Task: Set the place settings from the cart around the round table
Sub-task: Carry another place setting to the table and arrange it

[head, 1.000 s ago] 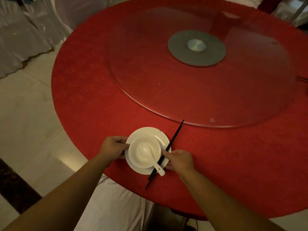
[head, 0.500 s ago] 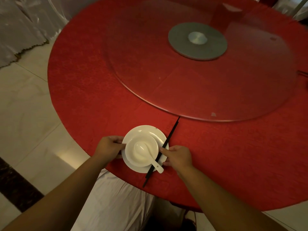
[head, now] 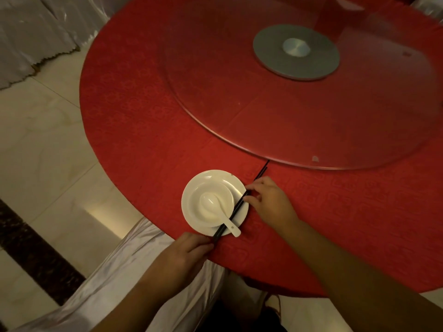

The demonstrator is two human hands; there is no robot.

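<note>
A white plate (head: 194,185) lies near the front edge of the round table with the red cloth (head: 134,121). On it stands a small white bowl (head: 225,195) with a white spoon (head: 213,204) in it, handle pointing toward me. Black chopsticks (head: 236,207) lie diagonally across the plate's right side. My right hand (head: 268,200) pinches the chopsticks near their middle. My left hand (head: 184,252) holds their near end at the table edge.
A large glass turntable (head: 239,92) with a grey hub (head: 296,51) covers the table's middle. A chair in a white satin cover (head: 115,279) stands below the table edge in front of me. Draped white fabric (head: 36,32) hangs at the far left over a tiled floor.
My left hand left the plate's left rim and moved to the near end of the chopsticks. My right hand slid up along the chopsticks toward the table's middle.
</note>
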